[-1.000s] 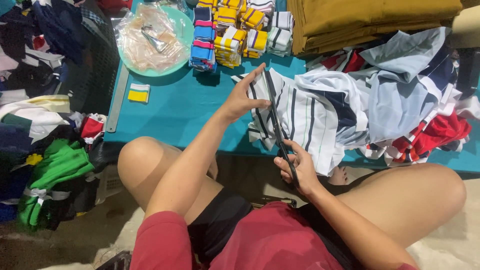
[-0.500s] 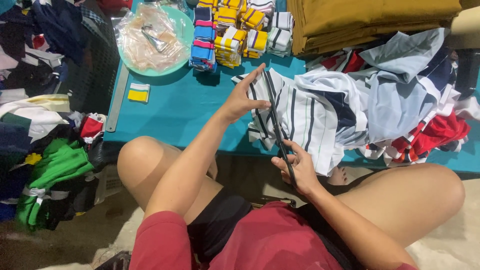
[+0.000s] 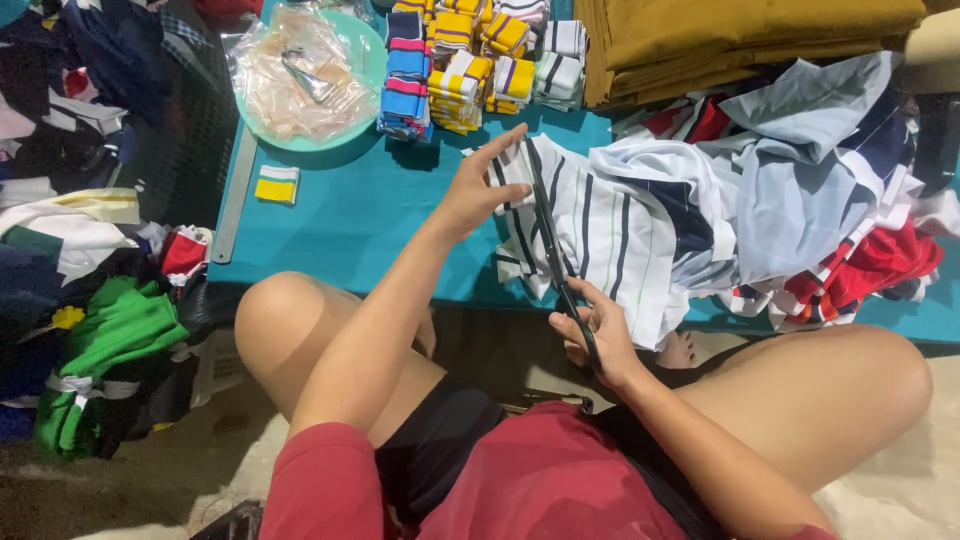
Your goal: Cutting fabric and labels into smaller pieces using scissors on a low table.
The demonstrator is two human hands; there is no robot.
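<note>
My right hand (image 3: 598,335) grips the handles of long black scissors (image 3: 552,240), whose blades run up across a white cloth with dark stripes (image 3: 610,235) lying on the teal table (image 3: 350,215). My left hand (image 3: 480,185) presses on the far left edge of that striped cloth, fingers spread, index finger pointing up beside the blade tips. I sit with bare knees on either side of the table's near edge.
A pale green plate (image 3: 345,140) holding a plastic bag stands at the back left. Stacks of small striped knit pieces (image 3: 460,60) sit behind my left hand. Folded mustard fabric (image 3: 740,35) and a heap of grey, red and navy cloth (image 3: 830,200) lie right. Clothing piles (image 3: 90,320) cover the floor left.
Both hands stay in nearly the same place; the scissors have shifted only slightly along the striped cloth.
</note>
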